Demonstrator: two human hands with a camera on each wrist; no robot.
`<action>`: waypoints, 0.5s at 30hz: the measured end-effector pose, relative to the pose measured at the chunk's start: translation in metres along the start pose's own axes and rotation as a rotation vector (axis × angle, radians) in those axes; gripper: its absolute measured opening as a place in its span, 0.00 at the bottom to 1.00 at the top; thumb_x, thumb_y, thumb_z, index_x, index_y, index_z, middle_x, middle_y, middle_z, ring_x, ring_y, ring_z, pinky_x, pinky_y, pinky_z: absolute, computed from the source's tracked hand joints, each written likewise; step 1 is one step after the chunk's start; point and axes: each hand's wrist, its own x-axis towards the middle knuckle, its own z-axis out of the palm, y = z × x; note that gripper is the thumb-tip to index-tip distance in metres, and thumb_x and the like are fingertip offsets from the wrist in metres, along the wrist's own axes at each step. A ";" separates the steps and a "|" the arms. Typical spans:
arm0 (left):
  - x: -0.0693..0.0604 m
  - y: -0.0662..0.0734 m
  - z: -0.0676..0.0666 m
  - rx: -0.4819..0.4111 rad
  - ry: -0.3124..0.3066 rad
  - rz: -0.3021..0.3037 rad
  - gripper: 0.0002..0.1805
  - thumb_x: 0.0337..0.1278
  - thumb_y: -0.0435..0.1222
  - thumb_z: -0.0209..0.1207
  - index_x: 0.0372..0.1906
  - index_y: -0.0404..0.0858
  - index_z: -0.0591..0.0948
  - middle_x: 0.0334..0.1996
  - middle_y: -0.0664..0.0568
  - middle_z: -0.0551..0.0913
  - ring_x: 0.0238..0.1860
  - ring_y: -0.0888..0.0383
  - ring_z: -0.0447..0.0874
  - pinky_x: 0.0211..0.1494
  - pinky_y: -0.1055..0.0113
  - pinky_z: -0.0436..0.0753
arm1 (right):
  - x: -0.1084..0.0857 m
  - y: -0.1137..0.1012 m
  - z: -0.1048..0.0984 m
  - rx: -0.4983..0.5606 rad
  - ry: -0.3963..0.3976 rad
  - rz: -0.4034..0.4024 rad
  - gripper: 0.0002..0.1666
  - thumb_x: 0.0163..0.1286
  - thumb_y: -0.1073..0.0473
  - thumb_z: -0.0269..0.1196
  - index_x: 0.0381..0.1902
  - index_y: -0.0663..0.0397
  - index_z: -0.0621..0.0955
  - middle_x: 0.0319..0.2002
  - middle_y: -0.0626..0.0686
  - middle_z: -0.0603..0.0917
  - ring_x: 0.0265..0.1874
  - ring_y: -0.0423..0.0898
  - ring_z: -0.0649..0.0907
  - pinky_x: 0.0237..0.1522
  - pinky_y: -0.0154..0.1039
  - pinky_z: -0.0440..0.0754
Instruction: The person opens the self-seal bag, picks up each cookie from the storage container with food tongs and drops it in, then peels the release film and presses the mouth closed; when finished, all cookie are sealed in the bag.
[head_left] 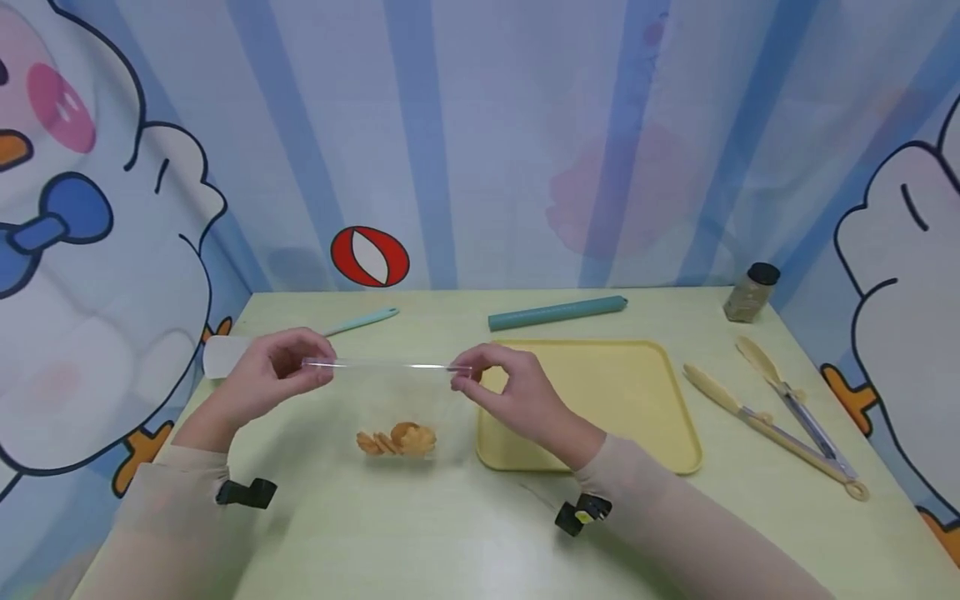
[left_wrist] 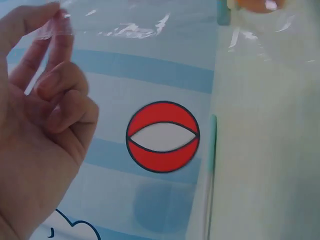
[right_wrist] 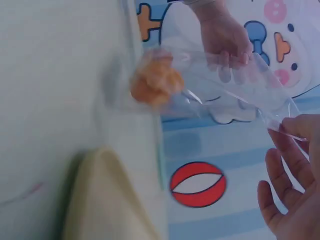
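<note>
A clear plastic bag point(right_wrist: 220, 85) is stretched between both hands above the table, its top edge drawn nearly straight. My left hand point(head_left: 277, 371) pinches one top corner between thumb and fingers. At the other top corner, my right hand point(head_left: 521, 396) does the same, its remaining fingers loosely bent in the right wrist view. Several golden-brown, scalloped cookies point(head_left: 405, 439) lie gathered at the bottom of the bag. The left wrist view shows the bag's glossy upper part point(left_wrist: 130, 30) at the fingertips.
A yellow tray point(head_left: 600, 408) lies right of the bag. Beyond it is a teal rolling pin-like stick point(head_left: 558, 313). Tongs point(head_left: 787, 425) and a black-capped jar point(head_left: 752, 293) stand at the right. A white spatula with a teal handle point(head_left: 363, 321) lies behind my left hand.
</note>
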 end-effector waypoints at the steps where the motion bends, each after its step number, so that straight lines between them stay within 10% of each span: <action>1: 0.000 -0.004 0.000 0.018 -0.023 -0.029 0.11 0.67 0.31 0.66 0.51 0.35 0.81 0.39 0.52 0.85 0.34 0.55 0.85 0.37 0.65 0.85 | -0.001 0.003 0.002 0.003 -0.024 0.031 0.08 0.70 0.57 0.70 0.46 0.44 0.87 0.40 0.41 0.89 0.37 0.38 0.84 0.44 0.40 0.84; 6: 0.015 -0.031 0.001 0.085 -0.087 -0.136 0.14 0.69 0.37 0.66 0.55 0.44 0.78 0.43 0.46 0.86 0.40 0.49 0.86 0.41 0.62 0.85 | 0.009 0.034 0.009 -0.017 -0.078 0.111 0.11 0.71 0.58 0.70 0.50 0.44 0.87 0.39 0.42 0.89 0.38 0.37 0.84 0.44 0.50 0.84; 15: 0.048 -0.064 0.004 0.121 -0.010 -0.236 0.17 0.69 0.40 0.66 0.57 0.40 0.77 0.51 0.43 0.85 0.44 0.53 0.83 0.43 0.66 0.81 | 0.032 0.074 0.012 -0.061 -0.129 0.233 0.14 0.72 0.58 0.68 0.54 0.48 0.85 0.40 0.47 0.89 0.40 0.44 0.85 0.43 0.42 0.83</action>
